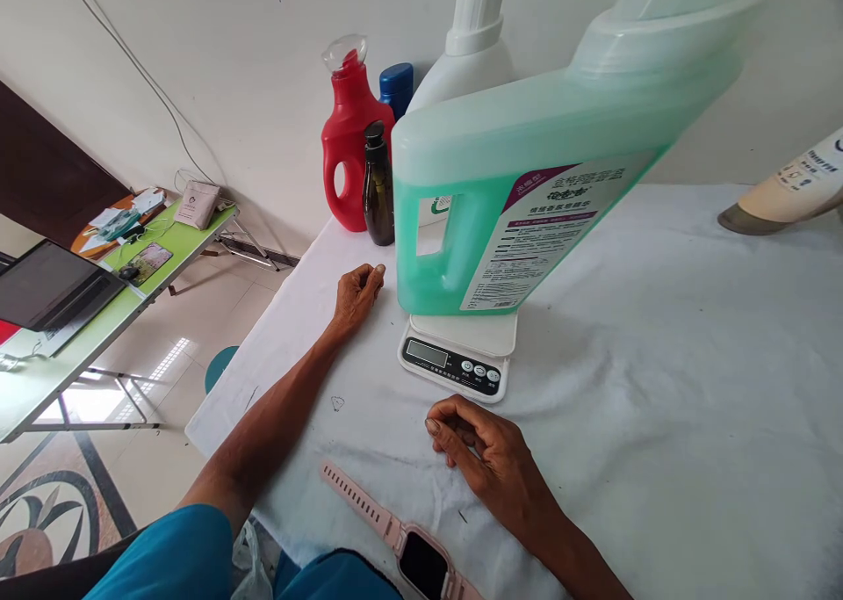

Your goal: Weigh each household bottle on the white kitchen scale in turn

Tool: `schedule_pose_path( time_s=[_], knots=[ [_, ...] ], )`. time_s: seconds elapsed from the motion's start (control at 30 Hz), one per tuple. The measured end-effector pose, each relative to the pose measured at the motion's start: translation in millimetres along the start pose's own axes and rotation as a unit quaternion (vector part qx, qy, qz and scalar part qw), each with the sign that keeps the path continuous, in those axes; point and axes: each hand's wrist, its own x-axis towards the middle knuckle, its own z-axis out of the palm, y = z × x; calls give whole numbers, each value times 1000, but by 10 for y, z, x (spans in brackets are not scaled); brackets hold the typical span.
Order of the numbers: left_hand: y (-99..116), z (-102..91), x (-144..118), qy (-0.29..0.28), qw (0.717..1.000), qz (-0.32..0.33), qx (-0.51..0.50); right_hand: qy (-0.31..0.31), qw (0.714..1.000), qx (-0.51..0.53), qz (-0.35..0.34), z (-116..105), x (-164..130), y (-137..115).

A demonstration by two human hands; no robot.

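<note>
A large jug of green liquid point(454, 161) with a purple and white label stands on a small white kitchen scale point(454, 354). The scale's display looks blank. My left hand point(359, 297) rests in a loose fist on the cloth, left of the jug and apart from it. Just in front of the scale, my right hand point(487, 451) lies with its fingers curled inward and nothing visible in them. Neither hand touches the jug or the scale. Between me and the scale lies a pink-strapped smartwatch point(423, 563), near the table's front edge.
Behind the jug stand a red bottle point(346, 143), a dark pump bottle point(378, 191), a blue-capped bottle point(396, 86) and a white bottle point(471, 55). A beige tube point(790, 183) is at the right. A laptop point(59, 288) sits on a green table point(141, 297) at left.
</note>
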Motion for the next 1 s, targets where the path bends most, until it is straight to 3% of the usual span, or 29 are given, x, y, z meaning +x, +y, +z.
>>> schedule_pose_path(
  time_s=[0.33, 0.47, 0.57, 0.67, 0.73, 0.87, 1.0],
  knots=[
    [94, 7, -64, 16, 999, -22, -34, 3, 1000, 4, 17, 15, -13, -35],
    [448, 59, -129, 36, 996, 66, -49, 4, 1000, -4, 19, 24, -13, -44],
    [833, 164, -141, 1, 988, 135, -80, 7, 1000, -11, 22, 27, -12, -36],
    [1150, 316, -106, -18, 984, 130, -124, 11, 1000, -12, 24, 29, -10, -34],
    [1267, 423, -68, 3, 983, 107, -148, 11, 1000, -11, 20, 29, -7, -36],
    [1295, 577, 15, 62, 972, 84, -209, 7, 1000, -4, 11, 23, -6, -40],
    [1226, 522, 76, 101, 966, 70, -226, -1, 1000, 7, 20, 14, -11, -41]
  ],
)
